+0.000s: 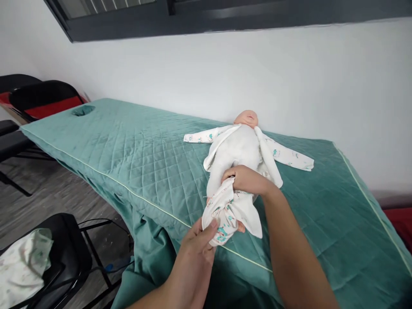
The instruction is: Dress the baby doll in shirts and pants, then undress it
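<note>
A baby doll (240,146) lies on its back on the green bed cover, its head toward the wall. Its white printed jacket (270,156) is spread open with both sleeves stretched outward. Bunched around the lower legs are white printed baby pants (222,219); a bit of the doll's foot shows beside them. My left hand (199,246) pinches the lower end of the pants at the bed's near edge, thumb on top. Between the doll's legs, my right hand (246,178) is closed on the upper part of the pants, its fingertips partly hidden.
The quilted green bed cover (144,159) runs along a white wall below a dark window frame (193,19). A face hole (83,110) is at its far left. At lower left, a black chair (67,244) holds a printed cloth (24,266). More chairs (48,98) stand behind.
</note>
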`<state>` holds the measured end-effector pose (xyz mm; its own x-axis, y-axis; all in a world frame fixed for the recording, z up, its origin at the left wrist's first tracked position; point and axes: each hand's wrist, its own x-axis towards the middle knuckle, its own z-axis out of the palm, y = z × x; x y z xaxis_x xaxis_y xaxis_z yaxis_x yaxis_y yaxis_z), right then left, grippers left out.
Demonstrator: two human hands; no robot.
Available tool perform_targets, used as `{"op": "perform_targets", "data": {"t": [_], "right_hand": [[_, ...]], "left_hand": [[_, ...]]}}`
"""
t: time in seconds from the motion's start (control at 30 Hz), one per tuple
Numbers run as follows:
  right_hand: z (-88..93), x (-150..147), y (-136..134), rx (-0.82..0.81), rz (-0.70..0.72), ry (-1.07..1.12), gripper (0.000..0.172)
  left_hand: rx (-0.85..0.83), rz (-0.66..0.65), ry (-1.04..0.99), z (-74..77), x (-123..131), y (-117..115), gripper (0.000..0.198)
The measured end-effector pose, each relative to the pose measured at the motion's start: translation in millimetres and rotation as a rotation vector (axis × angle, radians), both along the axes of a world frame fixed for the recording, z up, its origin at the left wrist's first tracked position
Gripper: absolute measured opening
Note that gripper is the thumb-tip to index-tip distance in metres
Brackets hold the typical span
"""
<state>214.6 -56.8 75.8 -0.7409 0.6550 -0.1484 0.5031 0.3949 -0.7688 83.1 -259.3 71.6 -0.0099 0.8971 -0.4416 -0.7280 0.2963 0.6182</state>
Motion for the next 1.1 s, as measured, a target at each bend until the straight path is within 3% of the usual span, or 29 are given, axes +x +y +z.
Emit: {"op": "perform_targets", "data": {"t": [0.2, 0.33, 0.5, 0.67, 0.83, 0.97, 1.1], "right_hand": [[0.3, -1.1, -3.5, 0.038, -0.006, -0.039, 0.016], [1.8, -3.2, -5.9, 0.102, -0.004, -0.112, 0.013], [5.6, -5.2, -8.5, 0.2, 0.023, -0.222, 0.017], [9.2, -2.9, -9.5, 0.101, 0.02, -0.172, 0.018], [7.6, 1.9, -5.4, 0.028, 0.048, -0.093, 0.029], [5.4, 4.4, -4.4, -0.034, 0.055, -0.043, 0.035], [6.4, 5.3, -6.3, -0.083, 0.04, -0.01, 0.038]], "left_hand": [[-0.046, 0.064, 0.123, -34.7, -16.4, -5.0, 0.03], [-0.027, 0.025, 0.303, -47.1, -35.5, -0.7, 0.024], [-0.004, -0.017, 0.346, -44.5, -44.7, 7.9, 0.024], [0.05, -0.021, 0.245, -39.3, -48.1, 19.5, 0.022], [0.187, -0.065, 0.319, -48.2, -58.7, 39.4, 0.032], [0.269, -0.103, 0.521, -55.8, -73.8, 67.6, 0.037], [0.321, -0.082, 0.83, -60.1, -86.3, 99.5, 0.028]]}}
